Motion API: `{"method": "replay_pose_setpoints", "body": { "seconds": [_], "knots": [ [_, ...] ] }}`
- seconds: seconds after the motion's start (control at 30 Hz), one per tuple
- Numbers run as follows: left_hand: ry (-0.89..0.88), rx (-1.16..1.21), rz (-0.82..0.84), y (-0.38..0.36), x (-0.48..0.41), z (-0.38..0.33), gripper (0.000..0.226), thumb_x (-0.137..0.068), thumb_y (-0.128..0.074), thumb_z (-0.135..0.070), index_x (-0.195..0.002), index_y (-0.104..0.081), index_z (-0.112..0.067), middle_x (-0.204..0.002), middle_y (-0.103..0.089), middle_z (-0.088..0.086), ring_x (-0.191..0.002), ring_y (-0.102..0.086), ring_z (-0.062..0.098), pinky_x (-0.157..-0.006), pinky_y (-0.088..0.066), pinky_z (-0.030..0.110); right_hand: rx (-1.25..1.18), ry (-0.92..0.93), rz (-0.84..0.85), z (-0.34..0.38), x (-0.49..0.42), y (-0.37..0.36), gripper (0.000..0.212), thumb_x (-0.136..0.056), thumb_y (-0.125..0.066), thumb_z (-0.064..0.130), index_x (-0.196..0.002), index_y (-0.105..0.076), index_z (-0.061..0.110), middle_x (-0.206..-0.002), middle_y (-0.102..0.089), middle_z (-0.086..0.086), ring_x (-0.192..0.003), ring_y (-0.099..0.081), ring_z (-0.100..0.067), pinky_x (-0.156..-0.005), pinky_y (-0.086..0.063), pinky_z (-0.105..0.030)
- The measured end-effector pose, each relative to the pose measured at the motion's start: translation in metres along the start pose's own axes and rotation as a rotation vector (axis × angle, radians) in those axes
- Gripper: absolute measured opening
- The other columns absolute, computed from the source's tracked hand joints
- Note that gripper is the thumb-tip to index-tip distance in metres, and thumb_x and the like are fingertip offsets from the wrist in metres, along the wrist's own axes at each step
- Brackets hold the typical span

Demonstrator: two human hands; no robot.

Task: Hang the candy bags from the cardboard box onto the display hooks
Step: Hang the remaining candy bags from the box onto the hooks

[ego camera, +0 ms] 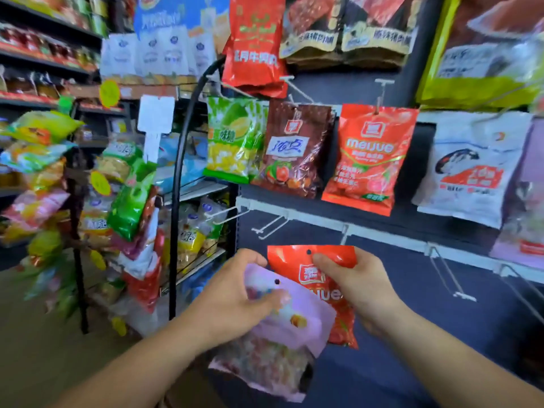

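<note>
My left hand [235, 295] grips a pale pink candy bag [303, 328] by its upper left corner, low in the middle of the view. Behind it, my right hand [356, 287] pinches the top of a red candy bag [297, 260] with a hang hole near its upper edge. Both bags are held below a white rail of display hooks [265, 228] that carry nothing. On the row above hang a green bag [232, 139], a brown bag [294, 148] and a matching red bag [371, 157]. The cardboard box is out of view.
A dark blue back panel [397, 304] carries the white hook rails. More bare hooks [453, 284] jut out at the right. A black wire rack [179, 201] of snack bags stands to the left, and a spinner of hanging packets [53, 195] fills the far left.
</note>
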State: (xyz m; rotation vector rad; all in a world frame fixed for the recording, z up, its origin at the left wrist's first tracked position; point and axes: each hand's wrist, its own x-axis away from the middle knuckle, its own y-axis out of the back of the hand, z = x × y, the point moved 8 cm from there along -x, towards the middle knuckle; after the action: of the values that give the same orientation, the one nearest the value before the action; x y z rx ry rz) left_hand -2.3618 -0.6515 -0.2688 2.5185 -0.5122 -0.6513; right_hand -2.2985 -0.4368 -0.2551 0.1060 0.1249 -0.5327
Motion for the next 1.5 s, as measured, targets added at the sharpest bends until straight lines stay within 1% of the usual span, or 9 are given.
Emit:
{"method": "replay_pose_setpoints", "body": {
  "seconds": [0.1, 0.23, 0.4, 0.57, 0.83, 1.0, 1.17, 1.4, 1.5],
  "knots": [
    [-0.107, 0.068, -0.060, -0.002, -0.015, -0.046, 0.035, -0.078, -0.084, -0.044, -0.094, -0.053, -0.039, -0.064, -0.054, -0.011, -0.050, -0.046, -0.002, -0.053, -0.035, 0.018, 0.032, 0.045, -0.001, 0.032, 0.001, 0.026, 0.028, -0.077, -0.090, 0.018, -0.093, -0.073, 0.002, -0.086, -0.080, -0.014, -0.075, -0.076, -0.025, -0.070, -0.063, -0.043],
    [-0.188, 0.036, -0.099, -0.006, -0.033, -0.102, 0.033, -0.081, -0.082, -0.043, -0.085, -0.056, -0.024, -0.048, -0.045, -0.011, -0.044, -0.047, 0.009, -0.048, -0.035, 0.020, 0.025, 0.090, -0.021, 0.065, 0.004, 0.054, 0.018, -0.083, -0.085, 0.019, -0.092, -0.075, 0.008, -0.092, -0.080, -0.016, -0.078, -0.073, -0.025, -0.081, -0.062, -0.046],
    [-0.250, 0.112, -0.093, -0.003, -0.057, -0.146, 0.022, -0.085, -0.080, -0.030, -0.075, -0.064, -0.019, -0.057, -0.054, -0.013, -0.054, -0.054, 0.008, -0.064, -0.057, 0.044, -0.095, 0.055, 0.042, 0.101, 0.009, 0.074, 0.013, -0.089, -0.079, 0.014, -0.098, -0.078, 0.005, -0.094, -0.081, -0.015, -0.083, -0.078, -0.030, -0.074, -0.063, -0.039],
    [-0.295, 0.161, -0.072, 0.008, -0.068, -0.164, 0.018, -0.084, -0.082, -0.024, -0.074, -0.069, -0.017, -0.065, -0.063, -0.012, -0.061, -0.058, 0.005, -0.067, -0.058, 0.039, -0.103, 0.092, 0.069, 0.130, 0.003, 0.083, 0.020, -0.085, -0.082, 0.011, -0.102, -0.076, 0.002, -0.091, -0.081, -0.015, -0.080, -0.079, -0.029, -0.070, -0.064, -0.037],
    [-0.220, 0.167, -0.033, 0.024, -0.077, -0.150, 0.018, -0.082, -0.085, -0.024, -0.075, -0.073, -0.012, -0.075, -0.068, 0.014, -0.062, -0.064, 0.016, -0.065, -0.060, 0.047, -0.035, 0.161, -0.018, 0.152, -0.023, 0.110, 0.020, -0.087, -0.081, 0.020, -0.104, -0.074, 0.010, -0.093, -0.082, -0.009, -0.080, -0.080, -0.026, -0.070, -0.061, -0.036],
    [-0.183, 0.127, -0.045, 0.025, -0.081, -0.148, 0.016, -0.074, -0.091, -0.020, -0.066, -0.078, -0.014, -0.065, -0.073, 0.009, -0.055, -0.066, 0.014, -0.055, -0.054, 0.026, -0.039, 0.188, -0.040, 0.162, -0.034, 0.119, 0.024, -0.089, -0.080, 0.021, -0.108, -0.071, 0.009, -0.093, -0.082, -0.007, -0.082, -0.080, -0.026, -0.071, -0.062, -0.038],
    [-0.237, 0.106, -0.129, 0.041, -0.102, -0.169, 0.015, -0.074, -0.090, -0.027, -0.069, -0.078, -0.021, -0.073, -0.075, 0.000, -0.066, -0.072, 0.019, -0.069, -0.062, 0.045, -0.021, 0.271, -0.075, 0.192, -0.061, 0.110, 0.022, -0.089, -0.080, 0.022, -0.107, -0.072, 0.012, -0.090, -0.082, -0.008, -0.079, -0.080, -0.028, -0.071, -0.066, -0.043],
    [-0.365, 0.050, -0.274, 0.056, -0.130, -0.206, 0.019, -0.074, -0.089, -0.034, -0.065, -0.074, -0.029, -0.077, -0.069, -0.017, -0.074, -0.067, 0.006, -0.073, -0.058, 0.040, 0.047, 0.403, -0.217, 0.228, -0.106, 0.111, 0.012, -0.089, -0.080, 0.021, -0.096, -0.075, 0.014, -0.081, -0.081, -0.006, -0.069, -0.079, -0.023, -0.067, -0.066, -0.042],
    [-0.317, 0.139, -0.223, 0.055, -0.141, -0.204, 0.016, -0.076, -0.089, -0.031, -0.068, -0.075, -0.027, -0.080, -0.069, -0.013, -0.071, -0.072, 0.017, -0.065, -0.062, 0.049, 0.012, 0.359, -0.222, 0.227, -0.121, 0.106, 0.021, -0.087, -0.082, 0.022, -0.104, -0.074, 0.012, -0.086, -0.081, -0.007, -0.074, -0.080, -0.027, -0.074, -0.066, -0.049]
  ]
}}
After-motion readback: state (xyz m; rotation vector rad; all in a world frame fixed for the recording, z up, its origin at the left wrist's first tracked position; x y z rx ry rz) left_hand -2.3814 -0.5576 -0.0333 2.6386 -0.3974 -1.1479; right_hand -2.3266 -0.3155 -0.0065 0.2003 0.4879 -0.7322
